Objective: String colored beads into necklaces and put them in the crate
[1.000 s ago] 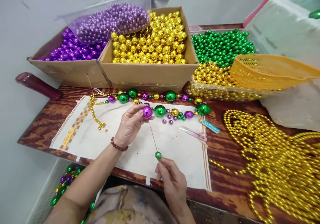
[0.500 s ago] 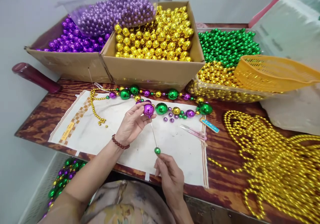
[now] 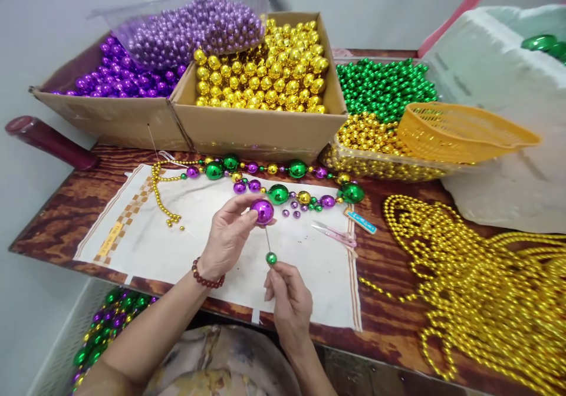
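My left hand (image 3: 227, 234) pinches a large shiny purple bead (image 3: 262, 212) between thumb and fingertips above the white cloth (image 3: 212, 260). From the underside of that bead a thin needle (image 3: 267, 240) runs down to a small green bead (image 3: 271, 258). My right hand (image 3: 289, 302) is closed at the green bead, thumb and forefinger pressed at its lower side; the needle's end there is hidden. Behind my hands lies a strand of green, purple and gold beads (image 3: 278, 194). Several loose small purple beads (image 3: 296, 214) rest on the cloth.
Pink-handled scissors (image 3: 335, 233) and a blue-labelled strip (image 3: 360, 221) lie right of my hands. Gold bead chains (image 3: 481, 284) cover the table's right side. Behind stand a cardboard box (image 3: 265, 131) of gold beads and an orange basket (image 3: 469, 131). A dark red bottle (image 3: 53, 142) leans at left.
The purple bead and the green bead are closer together, with less needle showing between them. The whole view has shifted slightly. Both hands keep their grip.
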Demonstrator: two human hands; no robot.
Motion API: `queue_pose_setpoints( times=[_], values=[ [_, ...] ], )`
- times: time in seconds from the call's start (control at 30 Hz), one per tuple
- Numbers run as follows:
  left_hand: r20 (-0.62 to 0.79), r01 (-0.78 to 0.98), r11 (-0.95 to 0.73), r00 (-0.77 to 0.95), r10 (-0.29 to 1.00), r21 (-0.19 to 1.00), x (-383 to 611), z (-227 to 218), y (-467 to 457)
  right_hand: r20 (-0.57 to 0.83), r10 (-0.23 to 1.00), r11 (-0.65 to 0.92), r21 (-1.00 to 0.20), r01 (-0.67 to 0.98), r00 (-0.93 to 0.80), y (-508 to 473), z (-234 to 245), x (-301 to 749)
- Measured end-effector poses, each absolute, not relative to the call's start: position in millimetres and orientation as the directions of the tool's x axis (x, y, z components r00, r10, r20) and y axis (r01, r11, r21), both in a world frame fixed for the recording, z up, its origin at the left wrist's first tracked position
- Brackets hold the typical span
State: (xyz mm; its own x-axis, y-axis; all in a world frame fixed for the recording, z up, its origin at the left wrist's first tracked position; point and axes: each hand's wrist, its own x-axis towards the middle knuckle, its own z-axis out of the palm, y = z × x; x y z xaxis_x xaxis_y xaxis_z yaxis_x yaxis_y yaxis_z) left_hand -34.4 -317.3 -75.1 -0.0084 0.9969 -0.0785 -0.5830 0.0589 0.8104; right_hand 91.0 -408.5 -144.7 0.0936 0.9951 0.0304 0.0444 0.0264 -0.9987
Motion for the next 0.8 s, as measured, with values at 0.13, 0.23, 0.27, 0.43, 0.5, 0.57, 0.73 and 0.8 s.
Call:
queue_pose_setpoints(
  times=[0.13,0.23,0.27,0.43,0.5,0.57,0.73,0.8],
  values=[
    [-0.086,-0.592,0.069,0.000,0.996,0.803,-35,-69,-316,0.046,0.995,0.043,-0.998,0.036,0.086,-412,-144,91],
    [-0.102,-0.600,0.093,0.018,0.995,0.795,-34,-69,-317,0.061,0.994,0.059,-0.998,0.034,0.089,-414,-143,90],
    [-0.099,-0.595,0.095,0.026,0.995,0.798,-34,-69,-319,0.061,0.993,0.059,-0.998,0.025,0.098,-413,-143,89],
    [-0.059,-0.477,0.107,0.114,0.992,0.872,-32,-77,-333,0.019,0.987,0.030,-0.998,-0.063,0.160,-401,-133,84],
    [-0.066,-0.434,0.109,0.112,0.992,0.894,-32,-82,-337,0.004,0.991,0.015,-0.996,-0.084,0.135,-396,-129,85],
    [-0.092,-0.430,0.124,0.093,0.991,0.894,-31,-86,-338,-0.011,0.998,-0.004,-0.995,-0.102,0.068,-394,-128,88],
    [-0.164,-0.414,0.189,0.097,0.982,0.890,-25,-93,-336,-0.176,0.981,-0.158,-0.971,-0.179,0.087,-393,-132,101],
    [-0.168,-0.355,0.198,0.114,0.979,0.914,-21,-95,-336,-0.230,0.963,-0.196,-0.955,-0.220,0.140,-390,-135,104]
  ],
)
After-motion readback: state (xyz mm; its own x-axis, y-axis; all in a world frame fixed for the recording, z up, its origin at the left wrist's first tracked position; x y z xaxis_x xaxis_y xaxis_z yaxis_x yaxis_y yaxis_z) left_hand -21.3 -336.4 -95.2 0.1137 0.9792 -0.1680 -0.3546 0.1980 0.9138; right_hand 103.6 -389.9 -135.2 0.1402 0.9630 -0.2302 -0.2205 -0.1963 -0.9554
